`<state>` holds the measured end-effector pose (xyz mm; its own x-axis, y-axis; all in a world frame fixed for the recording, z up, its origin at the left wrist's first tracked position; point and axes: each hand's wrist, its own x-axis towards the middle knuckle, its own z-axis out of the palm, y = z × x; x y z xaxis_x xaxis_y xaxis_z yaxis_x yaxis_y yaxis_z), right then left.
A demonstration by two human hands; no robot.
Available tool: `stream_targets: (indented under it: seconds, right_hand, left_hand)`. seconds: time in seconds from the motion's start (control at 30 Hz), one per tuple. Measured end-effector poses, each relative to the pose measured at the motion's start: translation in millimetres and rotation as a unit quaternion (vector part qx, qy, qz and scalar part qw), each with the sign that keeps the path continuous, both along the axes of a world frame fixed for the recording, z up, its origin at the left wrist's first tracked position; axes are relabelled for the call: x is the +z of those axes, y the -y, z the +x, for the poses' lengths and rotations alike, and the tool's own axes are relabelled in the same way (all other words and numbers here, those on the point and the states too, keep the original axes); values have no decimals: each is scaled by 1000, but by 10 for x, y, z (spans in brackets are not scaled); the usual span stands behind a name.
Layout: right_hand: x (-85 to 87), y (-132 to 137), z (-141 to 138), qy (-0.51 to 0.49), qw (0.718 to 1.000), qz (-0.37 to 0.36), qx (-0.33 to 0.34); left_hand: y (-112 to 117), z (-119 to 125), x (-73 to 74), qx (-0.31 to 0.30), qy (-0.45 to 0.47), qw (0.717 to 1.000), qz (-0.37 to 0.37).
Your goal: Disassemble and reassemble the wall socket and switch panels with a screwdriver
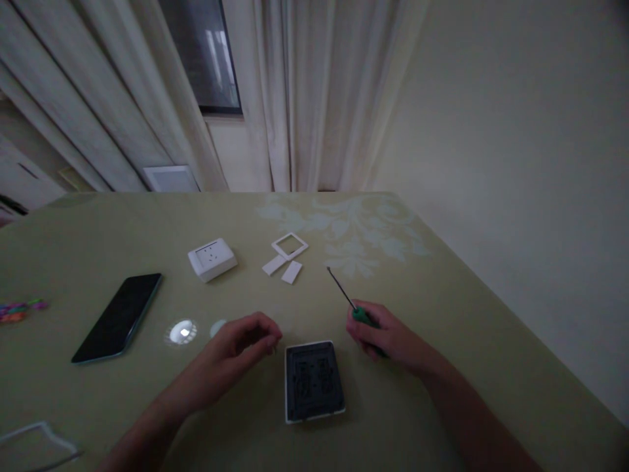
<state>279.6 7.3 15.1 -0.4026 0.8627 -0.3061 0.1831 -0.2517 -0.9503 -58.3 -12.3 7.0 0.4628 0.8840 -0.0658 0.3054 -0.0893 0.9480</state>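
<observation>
White-rimmed black plastic rectangle point(315, 381) lies lengthwise toward desk's point(417, 292) far edge, nearer left hand point(246, 347) (curled, contents unclear); right hand point(381, 333) grips green-handled metal screwdriver point(361, 315).

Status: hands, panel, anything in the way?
Right hand grips green screwdriver. Left hand curled beside dark panel, grip unclear. Panel on table, nothing covering it.

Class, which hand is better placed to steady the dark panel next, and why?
Probably the left hand: no tool shows in it, and it is close to the dark panel. The right hand, also close, grips the green-handled screwdriver.
</observation>
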Motion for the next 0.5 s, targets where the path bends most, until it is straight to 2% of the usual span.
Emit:
stream_targets:
  seconds: [0.1,0.2,0.3,0.5]
  right_hand:
    - [50,41,36,78,991,30,100]
    - [51,63,-6,94,984,36,145]
    - [34,86,-60,76,987,35,139]
    - [8,120,-127,56,993,14,104]
  left_hand:
    - [-15,-124,-13,-88,-77,989,-89]
    - [34,-129,-14,-125,-139,977,-98]
    - [83,-57,11,-132,-144,977,-83]
    - [65,51,49,-107,-105,985,-86]
